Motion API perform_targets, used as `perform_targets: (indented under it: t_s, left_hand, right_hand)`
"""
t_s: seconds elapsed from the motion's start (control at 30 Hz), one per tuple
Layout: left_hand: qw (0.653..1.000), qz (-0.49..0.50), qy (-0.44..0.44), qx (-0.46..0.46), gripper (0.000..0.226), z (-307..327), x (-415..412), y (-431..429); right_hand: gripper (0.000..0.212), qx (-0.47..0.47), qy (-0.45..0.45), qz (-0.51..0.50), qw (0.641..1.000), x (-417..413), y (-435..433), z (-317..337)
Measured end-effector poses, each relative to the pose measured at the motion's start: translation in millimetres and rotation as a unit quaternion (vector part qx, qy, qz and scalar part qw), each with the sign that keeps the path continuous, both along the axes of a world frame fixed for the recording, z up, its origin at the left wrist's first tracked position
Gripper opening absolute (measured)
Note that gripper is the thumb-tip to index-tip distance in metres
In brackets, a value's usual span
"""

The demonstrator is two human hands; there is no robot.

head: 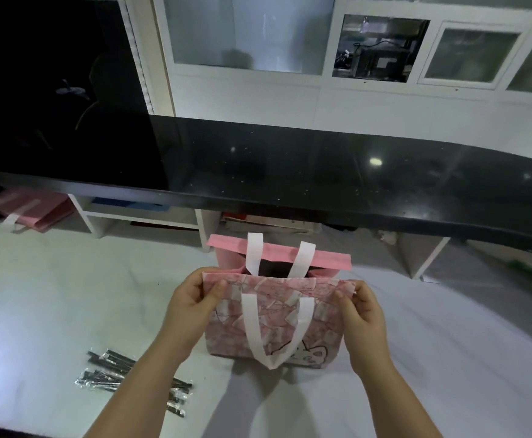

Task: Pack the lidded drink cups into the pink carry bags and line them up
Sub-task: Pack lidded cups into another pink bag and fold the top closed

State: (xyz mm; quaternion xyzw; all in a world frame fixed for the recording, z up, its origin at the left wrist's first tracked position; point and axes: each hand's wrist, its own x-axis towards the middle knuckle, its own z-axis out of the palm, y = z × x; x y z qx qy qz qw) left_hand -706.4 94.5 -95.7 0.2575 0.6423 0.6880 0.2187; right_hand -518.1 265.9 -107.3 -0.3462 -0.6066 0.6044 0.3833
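Head view. Pink carry bag [277,289] stands upright on white cloth surface [68,295], mouth pulled open, just below black counter [321,172]. Left grip [192,298] pinches the near rim's left corner. Right grip [361,306] pinches its right corner, fingers curled. Bag interior dark, contents unclear. Wrapped straws [132,374] lie beside left forearm. Flat pink bags [27,210] far left.
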Motion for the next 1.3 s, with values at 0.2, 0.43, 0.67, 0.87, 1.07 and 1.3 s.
perform_targets:
  t_s: [0.2, 0.43, 0.67, 0.87, 1.07, 1.3]
  left_hand:
    - [0.998, 0.025, 0.051, -0.032, 0.015, 1.0, -14.6, 5.4]
    - [0.995, -0.057, 0.025, -0.084, 0.01, 11.9, -45.8, 24.9]
    - [0.999, -0.022, -0.006, -0.043, 0.019, 6.9, -57.0, 28.3]
    - [0.998, -0.001, -0.027, -0.057, 0.026, 8.6, -59.2, 28.9]
    - [0.993, -0.041, 0.061, -0.095, 0.033, 20.9, -52.7, 31.3]
    - [0.988, -0.024, 0.092, -0.122, 0.023, 24.4, -51.8, 30.4]
  right_hand:
    - [0.017, 0.005, -0.032, -0.012, 0.999, -5.6, 6.2, 1.0]
    - [0.03, -0.067, -0.01, 0.053, 0.996, -18.9, 25.5, 16.2]
    - [0.007, -0.053, -0.031, -0.01, 0.998, -20.6, 30.8, 14.9]
    - [0.026, -0.052, -0.009, -0.019, 0.998, -13.9, 30.1, 16.1]
    - [0.073, 0.25, -0.228, 0.097, 0.936, -10.3, 27.0, 49.5]
    - [0.036, 0.559, -0.407, 0.187, 0.698, -25.2, 31.6, 75.1]
